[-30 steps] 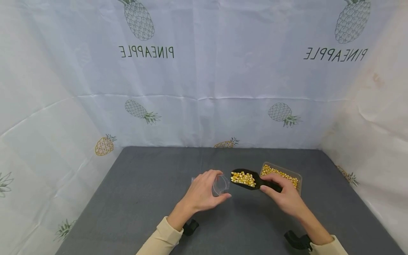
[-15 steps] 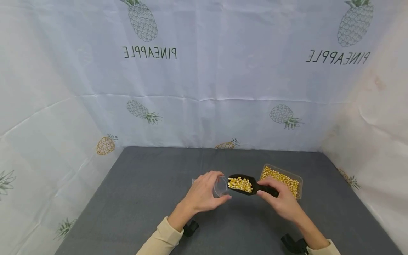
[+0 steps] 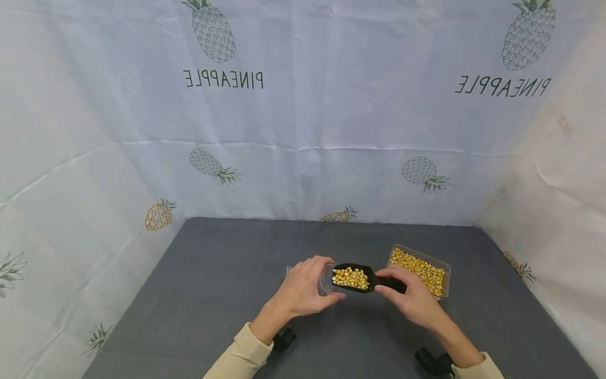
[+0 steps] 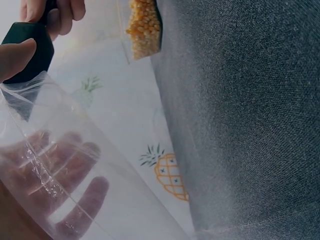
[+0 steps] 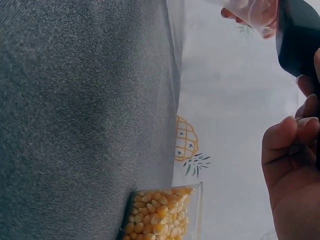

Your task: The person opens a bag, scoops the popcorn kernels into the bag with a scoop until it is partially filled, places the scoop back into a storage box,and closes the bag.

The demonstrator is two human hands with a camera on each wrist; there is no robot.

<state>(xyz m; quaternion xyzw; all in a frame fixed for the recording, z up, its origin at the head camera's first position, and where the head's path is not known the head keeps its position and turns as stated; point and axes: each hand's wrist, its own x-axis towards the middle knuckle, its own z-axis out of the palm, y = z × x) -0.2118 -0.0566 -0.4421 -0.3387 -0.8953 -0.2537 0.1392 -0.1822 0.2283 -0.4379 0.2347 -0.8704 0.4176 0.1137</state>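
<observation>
My left hand (image 3: 303, 288) holds a clear plastic bag (image 4: 122, 187) by its mouth, thumb and fingers spread around the opening. Through the film in the left wrist view, several of its fingers show behind the bag. In my right hand (image 3: 414, 299) is the handle of a black scoop (image 3: 372, 277), held roughly level and loaded with yellow corn kernels (image 3: 350, 278). The scoop's front end lies at the bag's mouth, and in the left wrist view its tip reaches inside. Left fingertips lie near both sides of the scoop's front.
A clear plastic tub (image 3: 447, 273) of corn kernels (image 5: 160, 215) stands on the grey tabletop (image 3: 213, 273), behind and right of my right hand. Pineapple-print cloth (image 3: 303, 116) hangs around the table's back and sides.
My right hand has moved left and slightly nearer with the loaded scoop, bringing its tip from beside the bag's mouth into it. The left hand has stayed almost still.
</observation>
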